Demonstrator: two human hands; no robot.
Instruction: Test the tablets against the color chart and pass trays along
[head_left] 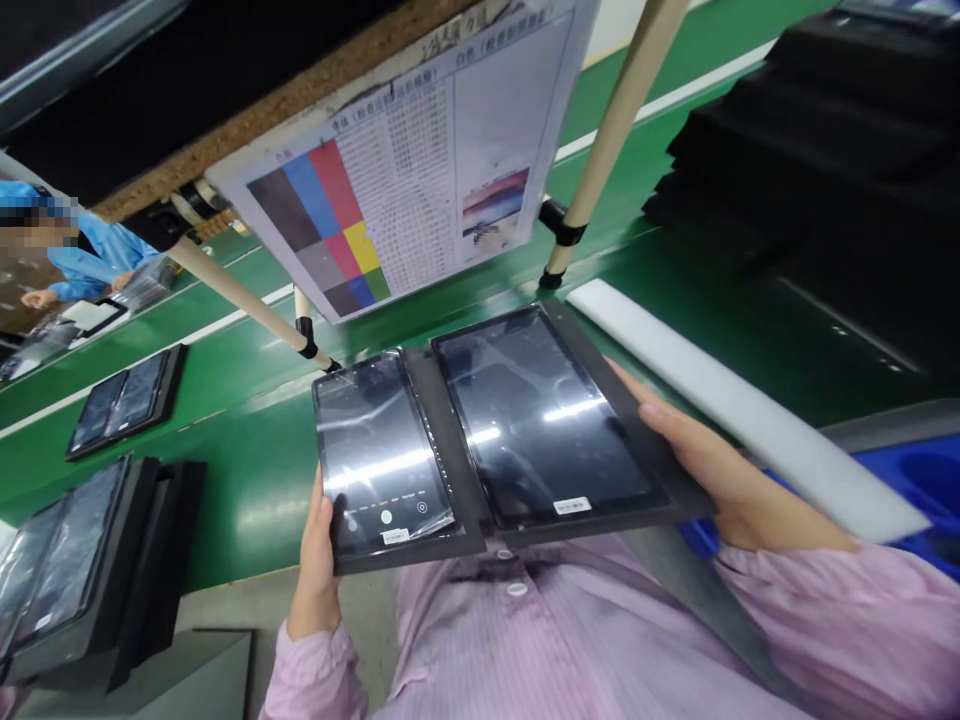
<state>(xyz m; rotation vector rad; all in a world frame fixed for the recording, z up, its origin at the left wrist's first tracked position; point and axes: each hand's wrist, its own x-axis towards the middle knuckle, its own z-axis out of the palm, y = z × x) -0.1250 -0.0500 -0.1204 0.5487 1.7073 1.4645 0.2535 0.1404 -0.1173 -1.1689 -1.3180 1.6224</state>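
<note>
A black foam tray (442, 420) with two tablets lying side by side in it is held up in front of my body. The left tablet (382, 440) shows camera controls on its lit screen; the right tablet (555, 420) looks dark with light reflections. My left hand (319, 560) grips the tray's left edge, fingers mostly hidden beneath. My right hand (697, 450) holds its right edge, thumb along the side and the other fingers out of sight under it. Above the tray hangs a printed chart (405, 160) with colour blocks, text and a picture.
More foam trays with tablets stand on the green bench (255, 500) at left. Black trays (825, 180) are stacked high at right, near a white bar (735, 400) and a blue bin (915, 490). Beige poles support the overhead shelf. A person in blue (105, 250) works at far left.
</note>
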